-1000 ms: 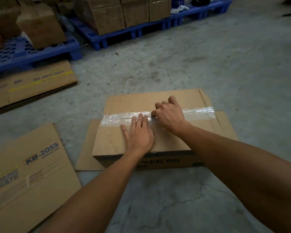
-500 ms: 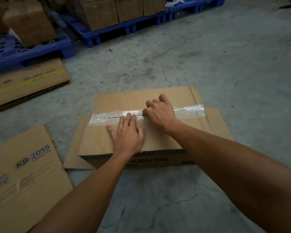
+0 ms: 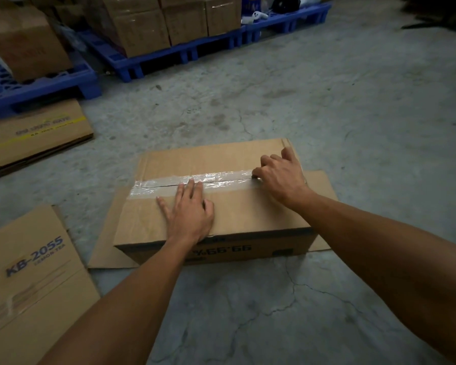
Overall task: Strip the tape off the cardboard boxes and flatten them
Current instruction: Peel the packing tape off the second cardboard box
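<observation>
A closed brown cardboard box [image 3: 248,212] sits on the concrete floor in front of me. A strip of clear tape [image 3: 216,179] runs left to right along its top seam. My left hand [image 3: 188,214] lies flat on the near top flap, fingers spread, fingertips touching the tape. My right hand [image 3: 279,177] is at the right end of the strip, fingers curled, thumb and forefinger pinched on the tape there. The hand hides the tape's end.
A flat cardboard sheet [image 3: 319,185] lies under the box. Flattened boxes lie at lower left [image 3: 32,272] and at far left [image 3: 37,133]. Blue pallets [image 3: 169,59] [image 3: 37,85] with stacked cartons [image 3: 142,30] stand behind. The bare, cracked floor [image 3: 353,114] stretches right.
My right hand has slid along the tape from the middle of the seam to its right end. My left hand has stayed flat on the near flap.
</observation>
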Available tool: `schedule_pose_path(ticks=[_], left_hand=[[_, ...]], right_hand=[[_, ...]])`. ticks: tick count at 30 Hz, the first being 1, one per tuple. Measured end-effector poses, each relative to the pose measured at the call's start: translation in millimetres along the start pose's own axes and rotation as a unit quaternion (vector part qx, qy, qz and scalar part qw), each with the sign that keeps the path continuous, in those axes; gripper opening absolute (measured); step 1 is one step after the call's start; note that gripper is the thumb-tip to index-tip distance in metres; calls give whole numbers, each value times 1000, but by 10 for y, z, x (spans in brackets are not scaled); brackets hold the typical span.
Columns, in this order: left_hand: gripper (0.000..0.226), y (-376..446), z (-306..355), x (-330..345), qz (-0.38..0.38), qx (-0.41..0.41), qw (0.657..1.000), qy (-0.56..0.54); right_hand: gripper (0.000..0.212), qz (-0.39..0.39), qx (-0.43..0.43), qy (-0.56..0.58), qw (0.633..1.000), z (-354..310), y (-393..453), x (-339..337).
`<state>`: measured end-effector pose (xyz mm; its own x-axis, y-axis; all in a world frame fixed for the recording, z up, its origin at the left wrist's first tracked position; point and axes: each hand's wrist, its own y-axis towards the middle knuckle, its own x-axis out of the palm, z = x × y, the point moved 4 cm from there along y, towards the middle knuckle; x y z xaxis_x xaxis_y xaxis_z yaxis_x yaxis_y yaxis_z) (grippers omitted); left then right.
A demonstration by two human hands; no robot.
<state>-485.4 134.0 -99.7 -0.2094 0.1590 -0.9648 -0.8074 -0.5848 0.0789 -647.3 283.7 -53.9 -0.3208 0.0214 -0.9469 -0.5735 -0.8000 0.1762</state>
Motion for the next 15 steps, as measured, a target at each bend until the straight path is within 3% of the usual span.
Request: schedule_pose_path(ticks=[10,15], left_hand=[[48,331,-594,-215,9,29,999,38],[49,353,-130,-83,-25,-16,999,29]], right_hand=[[28,14,10,46,999,-522,64,-71],[31,25,23,45,998,-573,58,-54]])
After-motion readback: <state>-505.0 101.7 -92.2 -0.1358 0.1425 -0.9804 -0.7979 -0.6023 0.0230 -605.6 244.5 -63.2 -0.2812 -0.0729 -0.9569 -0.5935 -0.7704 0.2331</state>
